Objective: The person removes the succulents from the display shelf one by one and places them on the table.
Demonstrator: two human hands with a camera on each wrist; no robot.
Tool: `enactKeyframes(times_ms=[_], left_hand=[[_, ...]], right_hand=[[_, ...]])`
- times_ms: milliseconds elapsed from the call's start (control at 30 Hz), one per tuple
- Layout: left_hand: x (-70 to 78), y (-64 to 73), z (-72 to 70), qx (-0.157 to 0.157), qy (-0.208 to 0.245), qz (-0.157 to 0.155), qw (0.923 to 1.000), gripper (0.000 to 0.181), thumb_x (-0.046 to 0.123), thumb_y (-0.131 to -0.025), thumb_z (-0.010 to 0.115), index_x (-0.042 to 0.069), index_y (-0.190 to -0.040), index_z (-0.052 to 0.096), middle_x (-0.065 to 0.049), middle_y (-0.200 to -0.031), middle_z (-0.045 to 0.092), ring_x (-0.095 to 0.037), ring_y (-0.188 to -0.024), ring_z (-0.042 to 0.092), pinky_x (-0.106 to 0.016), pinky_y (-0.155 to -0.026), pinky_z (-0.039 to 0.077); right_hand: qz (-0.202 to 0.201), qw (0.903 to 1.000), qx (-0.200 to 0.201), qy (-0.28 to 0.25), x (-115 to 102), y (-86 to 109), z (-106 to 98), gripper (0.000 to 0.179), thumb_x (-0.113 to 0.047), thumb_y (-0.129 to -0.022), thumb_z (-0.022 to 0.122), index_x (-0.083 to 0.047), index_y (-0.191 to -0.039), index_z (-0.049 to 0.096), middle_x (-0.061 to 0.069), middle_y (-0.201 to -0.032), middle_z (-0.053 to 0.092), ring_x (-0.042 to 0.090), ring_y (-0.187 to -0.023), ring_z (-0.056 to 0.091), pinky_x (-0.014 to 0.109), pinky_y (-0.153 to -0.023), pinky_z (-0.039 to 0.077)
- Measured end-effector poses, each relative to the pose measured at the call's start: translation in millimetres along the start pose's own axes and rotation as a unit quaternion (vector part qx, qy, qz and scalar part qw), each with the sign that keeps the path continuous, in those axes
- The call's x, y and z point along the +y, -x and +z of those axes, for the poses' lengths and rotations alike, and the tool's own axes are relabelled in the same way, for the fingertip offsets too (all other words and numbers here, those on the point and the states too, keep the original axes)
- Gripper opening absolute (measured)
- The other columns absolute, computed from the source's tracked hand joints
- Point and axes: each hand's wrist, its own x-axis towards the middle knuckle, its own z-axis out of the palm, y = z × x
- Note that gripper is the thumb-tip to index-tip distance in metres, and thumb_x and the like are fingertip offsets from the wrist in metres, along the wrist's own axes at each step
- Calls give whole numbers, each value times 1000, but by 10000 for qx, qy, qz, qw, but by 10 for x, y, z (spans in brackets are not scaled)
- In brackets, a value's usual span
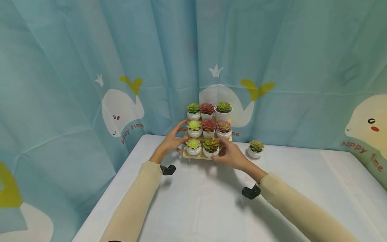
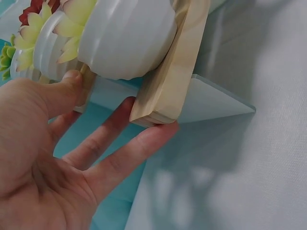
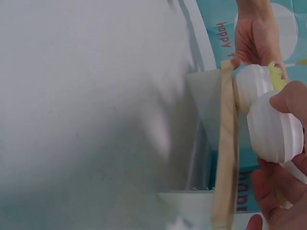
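Observation:
A tiered wooden stand (image 1: 188, 156) with clear side panels bears several small potted succulents in rows. My left hand (image 1: 171, 141) is at its left side; in the left wrist view, fairly straight fingers touch the end of the lowest board (image 2: 168, 91), and the thumb lies by the board end above. My right hand (image 1: 232, 154) grips a white potted succulent (image 1: 211, 148) with green-orange leaves on the bottom tier, thumb on the pot's front and fingers at its right. Beside that pot sits a yellow-green succulent (image 1: 193, 147) in a white pot.
Another potted succulent (image 1: 255, 149) stands on the white-covered table (image 1: 193, 201), to the right of the stand. Close behind the stand hangs a blue curtain (image 1: 175, 67) with printed whales.

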Motion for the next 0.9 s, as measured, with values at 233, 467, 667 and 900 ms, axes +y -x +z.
enactKeyframes(times_ms=[233,467,667,900], left_hand=[[13,-5,-15,29,28,-22,10000,74,13,-105,62,43,-162,26,-13,-161,36,-30,-95,69,-60,-59,61],[16,-3,-16,77,-49,-68,9999,73,12,-106,60,43,-162,25,-12,-160,35,-29,-93,69,-60,-59,60],[15,-8,-4,147,-92,-82,9998,73,12,-106,60,43,-161,24,-12,-161,36,-29,-93,69,-58,-58,61],[-33,-29,25,84,-151,-28,9998,73,14,-106,60,45,-161,23,-12,-164,33,-30,-94,70,-58,-57,61]], right_hand=[[-256,9996,-72,117,-99,29,-129,68,-29,-87,83,-6,-143,52,14,-119,65,28,-100,67,43,-80,58],[-443,9987,-32,239,-149,78,-213,68,-29,-86,84,-7,-143,53,8,-116,64,23,-97,66,40,-76,56],[-564,9980,-7,272,-139,153,-316,70,-27,-86,85,-9,-145,53,8,-119,63,27,-98,66,40,-76,54],[-331,9987,-13,379,-18,339,-522,70,-31,-86,85,-9,-145,53,8,-120,65,28,-102,64,38,-72,52]])
